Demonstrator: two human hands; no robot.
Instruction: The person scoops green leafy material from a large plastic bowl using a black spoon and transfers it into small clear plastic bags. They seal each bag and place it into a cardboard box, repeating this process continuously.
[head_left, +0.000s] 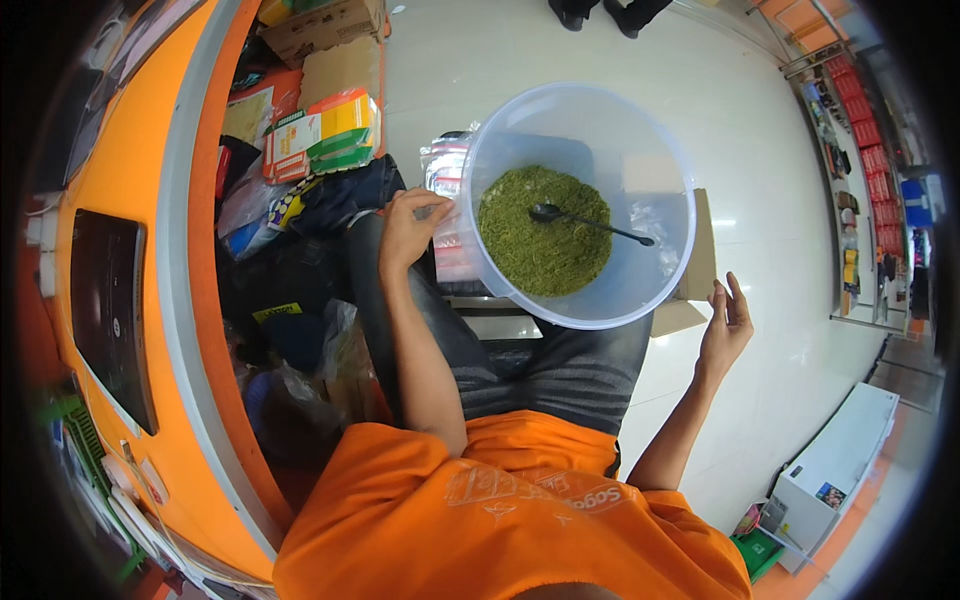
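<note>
A large translucent plastic tub (660, 292) stands before me, with a heap of green dried, crumbled plant matter (547, 255) inside. On the heap lies a black plastic spoon (592, 223), its handle pointing right. My left hand (412, 217) is beside a stack of clear zip bags (452, 251) at the tub's left; its thumb and forefinger are close together near the bags, and whether they pinch one cannot be told. To the right of the tub, my right hand (727, 319) is raised with nothing in it, near an open cardboard box (699, 255).
An orange counter (150, 150) with a black laptop (112, 315) runs along the left. Flattened cartons (322, 135), plastic bags and dark cloth lie beneath it. A person's feet (600, 15) are at the top. Shelves and a white chest freezer (832, 465) stand at the right.
</note>
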